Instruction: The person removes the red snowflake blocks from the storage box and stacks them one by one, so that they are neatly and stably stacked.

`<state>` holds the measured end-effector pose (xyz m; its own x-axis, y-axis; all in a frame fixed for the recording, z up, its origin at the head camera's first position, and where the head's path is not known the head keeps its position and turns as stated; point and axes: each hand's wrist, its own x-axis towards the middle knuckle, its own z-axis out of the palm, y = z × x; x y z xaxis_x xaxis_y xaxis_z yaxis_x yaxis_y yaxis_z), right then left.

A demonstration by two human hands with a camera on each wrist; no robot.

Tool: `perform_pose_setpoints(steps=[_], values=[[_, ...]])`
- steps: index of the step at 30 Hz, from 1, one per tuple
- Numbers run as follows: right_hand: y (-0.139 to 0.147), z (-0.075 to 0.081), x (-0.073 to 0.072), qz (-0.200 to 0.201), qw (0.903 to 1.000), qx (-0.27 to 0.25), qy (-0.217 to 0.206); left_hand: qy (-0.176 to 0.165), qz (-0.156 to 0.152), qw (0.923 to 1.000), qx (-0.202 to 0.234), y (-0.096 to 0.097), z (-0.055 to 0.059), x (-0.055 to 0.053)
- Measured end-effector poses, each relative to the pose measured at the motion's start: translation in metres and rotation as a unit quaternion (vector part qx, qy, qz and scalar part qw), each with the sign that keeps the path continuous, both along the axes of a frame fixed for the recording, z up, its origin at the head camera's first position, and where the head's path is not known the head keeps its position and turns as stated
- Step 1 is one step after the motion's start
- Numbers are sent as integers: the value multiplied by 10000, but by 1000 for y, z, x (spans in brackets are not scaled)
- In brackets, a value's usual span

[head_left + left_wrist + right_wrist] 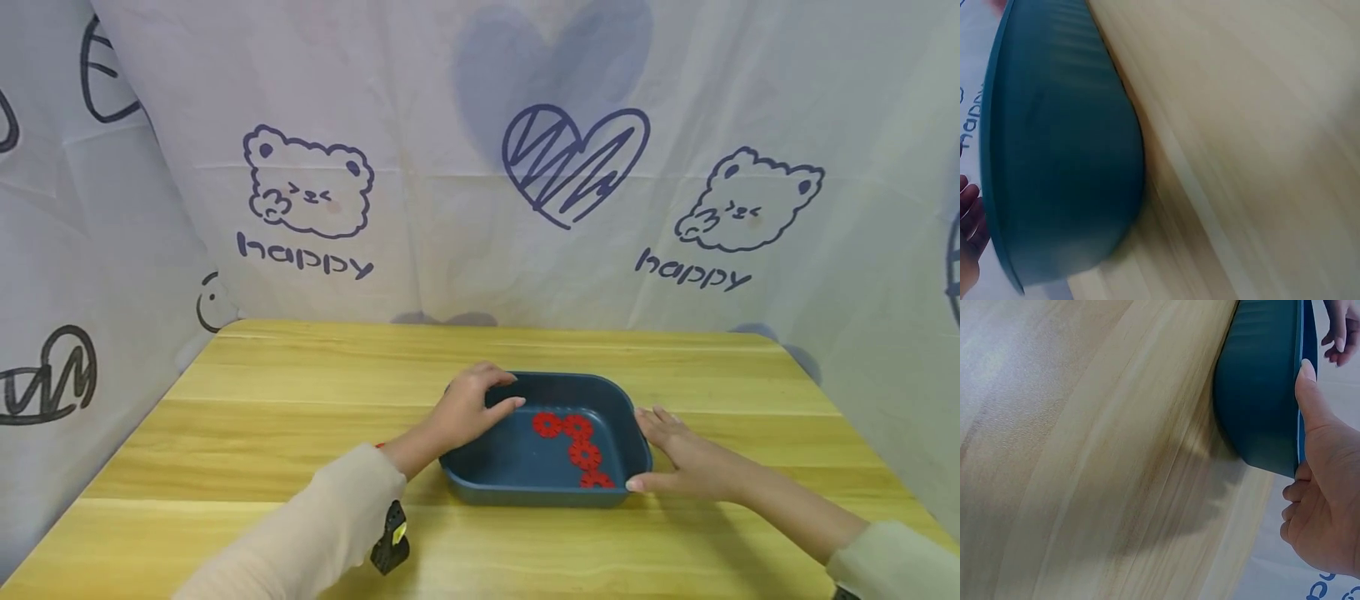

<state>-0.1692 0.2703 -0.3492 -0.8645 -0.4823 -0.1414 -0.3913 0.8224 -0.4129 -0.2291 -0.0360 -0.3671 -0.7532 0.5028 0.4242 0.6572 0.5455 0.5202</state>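
A dark blue plastic basin (487, 492) stands on the wooden table in the head view. Inside it, toward the right, lie several red notched discs (585, 454). Over the basin's left end is my left hand (476, 404), thumb and fingers apart with nothing visible between them. My right hand (686, 458) holds the right end of the basin, its thumb at the near corner and its fingers along the outer side. In the right wrist view the thumb (1313, 403) lies against the rim and the fingers are bent beside the end wall.
The wooden table (300, 367) reaches back to a white printed cloth (435, 242). A small bit of red (380, 445) shows beside the left wrist, mostly hidden. A black wrist device (390, 537) hangs under the left sleeve.
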Motion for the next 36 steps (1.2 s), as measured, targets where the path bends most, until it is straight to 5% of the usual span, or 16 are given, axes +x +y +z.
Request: perform_pose_setpoints(steps=[14,24,36], values=[[0,0,-2,-16,10000,7,-36,-622,59,9979,-162,42,-12,-5],[1,3,-2,6,10000,29,-64,-1117,434,9869,-1080,61,-21,-12],[2,0,-2,14,10000,17,23,-1088,880,9694,-2016,64,-29,-16]])
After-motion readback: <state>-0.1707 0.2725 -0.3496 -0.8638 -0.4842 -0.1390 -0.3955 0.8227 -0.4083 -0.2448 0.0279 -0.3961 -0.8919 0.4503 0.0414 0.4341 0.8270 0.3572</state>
